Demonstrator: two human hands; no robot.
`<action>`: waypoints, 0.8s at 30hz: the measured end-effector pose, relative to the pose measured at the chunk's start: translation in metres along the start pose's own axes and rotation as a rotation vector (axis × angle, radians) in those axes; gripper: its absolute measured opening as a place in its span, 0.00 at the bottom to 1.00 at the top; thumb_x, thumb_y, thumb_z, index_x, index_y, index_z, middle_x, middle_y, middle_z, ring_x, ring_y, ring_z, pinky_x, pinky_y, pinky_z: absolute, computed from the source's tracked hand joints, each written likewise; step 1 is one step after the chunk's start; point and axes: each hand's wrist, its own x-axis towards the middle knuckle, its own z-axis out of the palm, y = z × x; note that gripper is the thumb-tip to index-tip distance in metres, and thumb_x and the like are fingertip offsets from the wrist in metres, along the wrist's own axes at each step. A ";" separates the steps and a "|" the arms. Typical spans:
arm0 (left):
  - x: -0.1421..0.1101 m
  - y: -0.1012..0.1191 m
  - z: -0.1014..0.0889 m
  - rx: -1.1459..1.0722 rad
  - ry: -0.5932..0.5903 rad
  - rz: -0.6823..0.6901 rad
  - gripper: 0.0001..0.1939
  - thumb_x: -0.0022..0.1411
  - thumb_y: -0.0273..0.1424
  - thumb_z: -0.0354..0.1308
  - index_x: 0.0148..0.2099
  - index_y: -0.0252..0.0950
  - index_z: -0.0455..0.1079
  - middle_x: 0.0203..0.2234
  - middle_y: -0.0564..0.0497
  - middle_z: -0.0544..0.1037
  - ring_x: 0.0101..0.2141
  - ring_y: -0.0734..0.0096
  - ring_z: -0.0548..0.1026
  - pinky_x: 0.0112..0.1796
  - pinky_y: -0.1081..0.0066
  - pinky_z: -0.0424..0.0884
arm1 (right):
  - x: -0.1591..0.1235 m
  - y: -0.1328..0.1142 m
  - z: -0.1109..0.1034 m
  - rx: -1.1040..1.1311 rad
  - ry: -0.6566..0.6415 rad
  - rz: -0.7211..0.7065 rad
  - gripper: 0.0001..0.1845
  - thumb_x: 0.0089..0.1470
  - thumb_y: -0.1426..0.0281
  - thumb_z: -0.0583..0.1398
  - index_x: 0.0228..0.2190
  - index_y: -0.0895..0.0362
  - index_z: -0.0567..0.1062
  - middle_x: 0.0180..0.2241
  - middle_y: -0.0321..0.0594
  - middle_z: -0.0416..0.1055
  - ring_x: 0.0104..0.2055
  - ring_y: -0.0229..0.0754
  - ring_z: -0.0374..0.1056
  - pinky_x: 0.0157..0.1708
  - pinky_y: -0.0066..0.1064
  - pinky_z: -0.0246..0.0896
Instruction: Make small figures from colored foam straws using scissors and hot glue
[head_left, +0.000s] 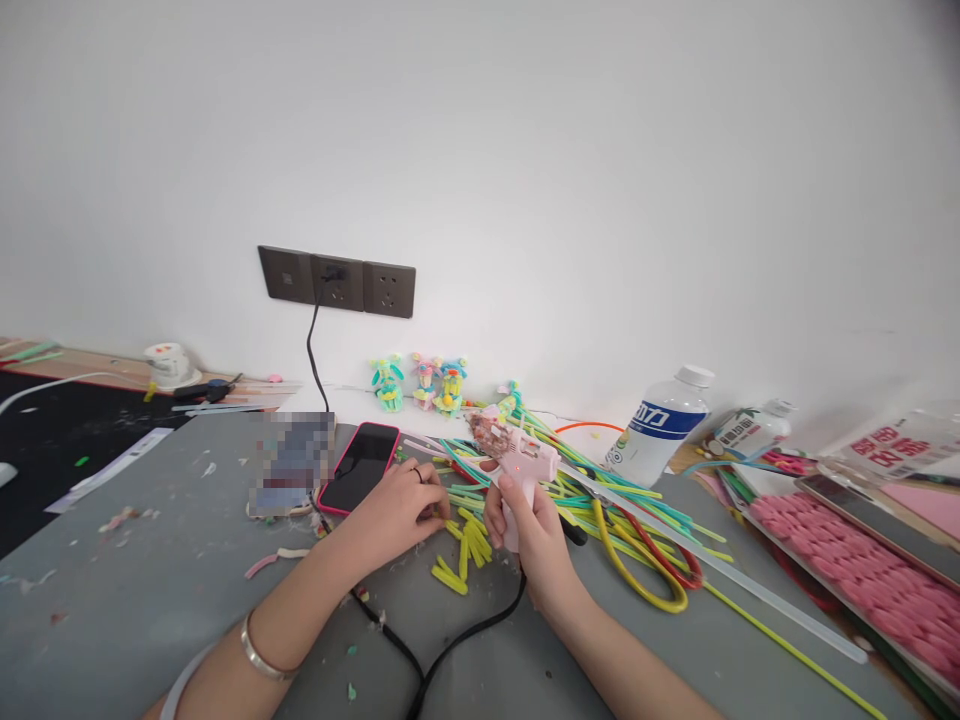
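My right hand (534, 535) is wrapped around the handle of a pale pink hot glue gun (529, 458), its nozzle end crusted with brown residue and turned away to the left. A long translucent glue stick (720, 560) runs out of its back toward the lower right. My left hand (401, 508) wears a ring and has its fingers bent together at a small pile of short yellow-green pipe cleaner pieces (469, 545). Whatever lies between those fingertips is hidden.
Behind the gun lie long pipe cleaners (637, 510). A phone (365, 468) is left of my left hand. Small fuzzy figures (427, 382) stand by the wall beneath a socket panel (337, 282). To the right are a bottle (660, 430) and pink braided material (862, 580). A black cord (480, 625) crosses the mat.
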 end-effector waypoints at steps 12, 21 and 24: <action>0.002 0.010 -0.013 -0.290 0.275 -0.043 0.05 0.63 0.25 0.53 0.36 0.38 0.68 0.33 0.50 0.77 0.35 0.65 0.75 0.38 0.68 0.70 | 0.005 0.002 -0.001 -0.089 0.084 0.046 0.29 0.48 0.47 0.65 0.40 0.58 0.72 0.16 0.27 0.59 0.17 0.34 0.54 0.19 0.27 0.49; 0.003 0.012 -0.011 -0.548 0.293 0.022 0.06 0.65 0.30 0.55 0.39 0.38 0.73 0.35 0.49 0.78 0.30 0.70 0.75 0.29 0.75 0.72 | 0.008 0.005 -0.002 -0.117 0.069 0.045 0.28 0.41 0.50 0.70 0.36 0.58 0.75 0.24 0.34 0.68 0.20 0.34 0.56 0.20 0.28 0.53; 0.003 0.014 -0.011 -0.511 0.308 0.054 0.05 0.64 0.28 0.57 0.38 0.39 0.74 0.33 0.50 0.78 0.34 0.68 0.76 0.37 0.71 0.72 | 0.007 0.001 -0.001 -0.118 0.059 0.060 0.27 0.39 0.51 0.71 0.33 0.58 0.75 0.24 0.34 0.68 0.20 0.33 0.56 0.20 0.27 0.52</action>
